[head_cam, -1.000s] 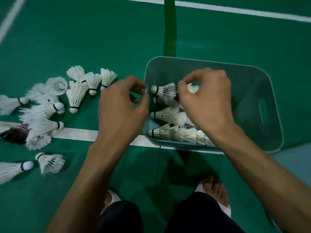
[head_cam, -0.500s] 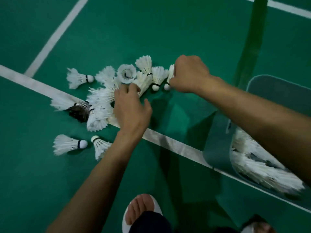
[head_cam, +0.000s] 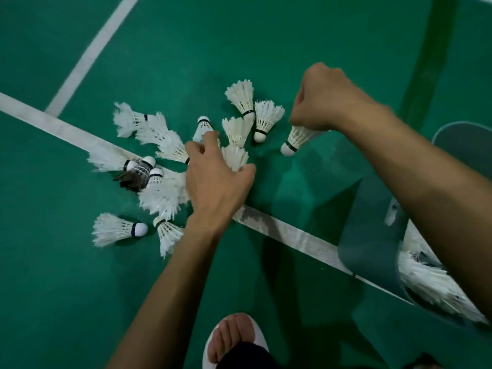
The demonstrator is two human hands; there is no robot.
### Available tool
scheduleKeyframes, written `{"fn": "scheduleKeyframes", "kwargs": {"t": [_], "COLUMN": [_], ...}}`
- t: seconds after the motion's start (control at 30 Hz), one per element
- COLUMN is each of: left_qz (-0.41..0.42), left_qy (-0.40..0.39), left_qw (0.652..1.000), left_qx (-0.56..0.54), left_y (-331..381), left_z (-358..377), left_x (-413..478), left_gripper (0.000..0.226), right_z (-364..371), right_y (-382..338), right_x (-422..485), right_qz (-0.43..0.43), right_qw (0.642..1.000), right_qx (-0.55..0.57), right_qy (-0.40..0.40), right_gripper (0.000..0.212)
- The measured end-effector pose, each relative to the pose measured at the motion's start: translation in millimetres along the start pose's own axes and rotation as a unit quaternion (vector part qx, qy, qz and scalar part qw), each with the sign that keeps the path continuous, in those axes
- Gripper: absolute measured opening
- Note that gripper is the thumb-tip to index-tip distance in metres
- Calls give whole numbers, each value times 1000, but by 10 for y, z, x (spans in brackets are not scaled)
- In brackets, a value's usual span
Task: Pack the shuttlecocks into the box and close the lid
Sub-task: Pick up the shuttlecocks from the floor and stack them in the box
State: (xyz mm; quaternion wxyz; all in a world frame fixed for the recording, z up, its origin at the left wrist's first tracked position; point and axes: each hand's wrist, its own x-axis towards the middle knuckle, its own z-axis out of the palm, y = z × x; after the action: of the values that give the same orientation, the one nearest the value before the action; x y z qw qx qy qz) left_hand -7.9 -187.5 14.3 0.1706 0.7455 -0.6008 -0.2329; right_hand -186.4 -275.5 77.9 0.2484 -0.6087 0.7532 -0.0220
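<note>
**Two shuttlecocks in hand, about a dozen loose**

Left fingers (head_cam: 199, 150) curl over the feather skirt of one shuttlecock (head_cam: 235, 157) in the pile, with the thumb closing from the right. Right fingers (head_cam: 300, 121) are clenched on the skirt of another (head_cam: 295, 138), its cork pointing down toward the floor (head_cam: 266, 49).

The other shuttlecocks (head_cam: 117, 229) lie fanned out beside the left hand (head_cam: 215, 182), several overlapping across the white line (head_cam: 292, 237), one of them dark (head_cam: 133, 178). These should be very light, with feathers that crush or bend easily. The cork or the banded neck is the safer hold, and stacking cork into skirt would save space.

To the right, under the right forearm, the box (head_cam: 372, 235) is open and already holds white shuttlecocks. No lid can be made out. Bare floor lies between pile and box, so the carry is open. Only the near wall of the box needs clearing.
</note>
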Motion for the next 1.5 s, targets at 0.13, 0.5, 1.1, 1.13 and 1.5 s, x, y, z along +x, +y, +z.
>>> {"fn": "scheduleKeyframes", "kwargs": {"t": [0.13, 0.5, 1.1, 1.13, 1.5], "left_qz": [-9, 65, 79, 100, 266], "left_qy": [-13, -81, 164, 179, -41], "left_qw": [999, 994, 979, 972, 960], "left_qx": [-51, 20, -93, -114, -76], "left_y": [11, -66, 1495, 1656, 2392], "left_z": [-142, -40, -54, -135, 472], "left_x": [-265, -470, -944, -999, -1718], "left_gripper": [49, 60, 31, 30, 19], "right_z": [-159, -760, -1087, -1080, -767], "right_y": [66, 483, 2325, 2406, 2601], "right_x": [-296, -1163, -2568, -2621, -2444], "right_qz": [-1, -30, 269, 288, 329], "right_qw": [1000, 975, 880, 888, 871], "right_qx": [14, 157, 275, 237, 295], "right_qy": [-3, 151, 278, 268, 213], "right_gripper": [27, 18, 58, 58, 38]}}
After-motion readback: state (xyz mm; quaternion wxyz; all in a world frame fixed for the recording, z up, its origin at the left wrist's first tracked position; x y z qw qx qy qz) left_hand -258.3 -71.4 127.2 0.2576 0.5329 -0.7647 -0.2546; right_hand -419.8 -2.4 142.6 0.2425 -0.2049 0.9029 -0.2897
